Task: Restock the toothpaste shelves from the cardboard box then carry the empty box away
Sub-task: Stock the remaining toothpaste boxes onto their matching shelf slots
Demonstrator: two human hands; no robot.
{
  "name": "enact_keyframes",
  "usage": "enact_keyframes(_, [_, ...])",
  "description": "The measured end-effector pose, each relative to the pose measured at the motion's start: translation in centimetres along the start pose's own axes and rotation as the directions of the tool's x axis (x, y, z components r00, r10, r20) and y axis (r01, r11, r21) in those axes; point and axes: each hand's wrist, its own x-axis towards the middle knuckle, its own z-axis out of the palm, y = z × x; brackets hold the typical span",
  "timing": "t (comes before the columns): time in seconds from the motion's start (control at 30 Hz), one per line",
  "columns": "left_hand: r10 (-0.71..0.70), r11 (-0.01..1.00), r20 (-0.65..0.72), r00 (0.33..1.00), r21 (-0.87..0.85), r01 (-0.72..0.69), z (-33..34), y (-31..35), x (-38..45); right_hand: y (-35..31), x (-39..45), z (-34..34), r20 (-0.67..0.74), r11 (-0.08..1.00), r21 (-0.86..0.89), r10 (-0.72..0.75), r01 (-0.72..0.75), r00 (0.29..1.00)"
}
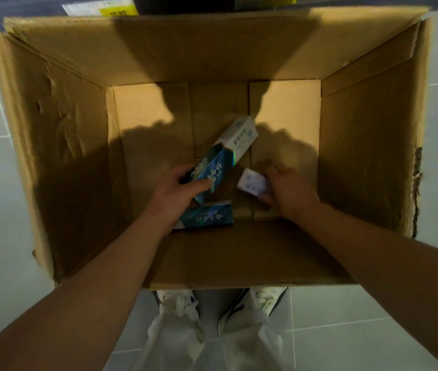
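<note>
Both hands at work near the bottom of the cardboard box (78, 145), each with a grip closed on a toothpaste carton.

Left hand (177, 191) held a long teal-and-white carton (221, 153) by its near end, thumb laid across the top face and fingers curled under, the far end tilted up off the box floor; right hand (287, 190) pinched a smaller white carton (251, 182), blurred, by its side. A third teal carton (207, 214) lay flat on the box floor just beside the left wrist. These cartons looked light, stiff along the edges yet crushable on the broad faces, and glossy; a hold across the narrow sides near mid-length would probably serve best. With so few left, the box, standing on the tiled floor (373, 330) before the person's shoes (175, 301), seemed nearly empty and likely light to lift by its walls.
</note>
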Motion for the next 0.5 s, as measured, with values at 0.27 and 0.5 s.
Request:
enact_keyframes(0.27, [0.016, 0.994, -0.117, 0.993, -0.110, -0.029, -1.6, 1.0, -1.6, 0.2, -1.2, -1.2, -0.035, 0.948, 0.102, 0.307, -0.302, 0.951])
enact_keyframes(0.5, [0.021, 0.990, -0.122, 0.992, -0.133, -0.037, -3.0, 4.0, -9.2, -5.5, -8.6, -6.4, -0.171, 0.863, 0.459, 0.318, -0.210, 0.933])
